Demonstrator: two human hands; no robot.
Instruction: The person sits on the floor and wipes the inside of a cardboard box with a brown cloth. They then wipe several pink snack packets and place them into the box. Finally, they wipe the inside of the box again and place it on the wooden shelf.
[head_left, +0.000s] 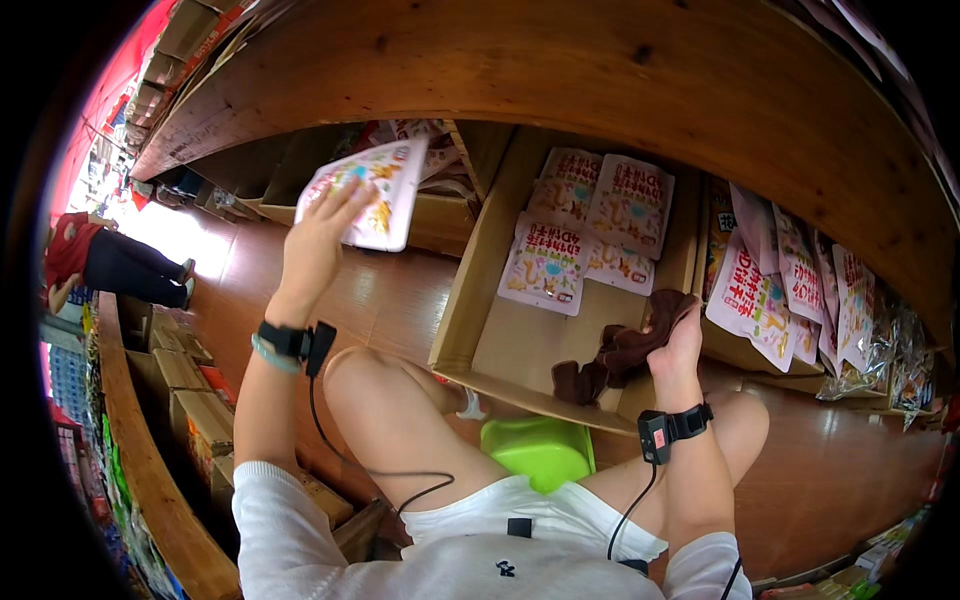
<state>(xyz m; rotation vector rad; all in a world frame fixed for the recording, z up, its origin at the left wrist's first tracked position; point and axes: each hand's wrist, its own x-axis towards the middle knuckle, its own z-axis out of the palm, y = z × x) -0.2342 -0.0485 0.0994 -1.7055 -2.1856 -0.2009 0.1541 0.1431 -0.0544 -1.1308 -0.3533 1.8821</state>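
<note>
My left hand (319, 240) grips a pale pink snack pouch (386, 191), tilted and raised above the floor left of a cardboard box. The pouch bears cartoon pictures and writing; my thumb is out of sight behind it. My right hand (677, 345) holds a crumpled dark brown cloth (619, 356) over the right side of the open cardboard box (457, 315). Inside that box, several matching pink pouches (544, 262) lie flat and overlap at the far end. The cloth's loose end hangs down toward the box's near right corner.
A thick wooden shelf edge (525, 67) spans above the box. More pink pouches (757, 307) lean at the right, beside clear plastic wrap (870, 375). A green plastic stool (536, 450) is between my legs. Another person (112, 259) stands far left, near cartons (199, 420).
</note>
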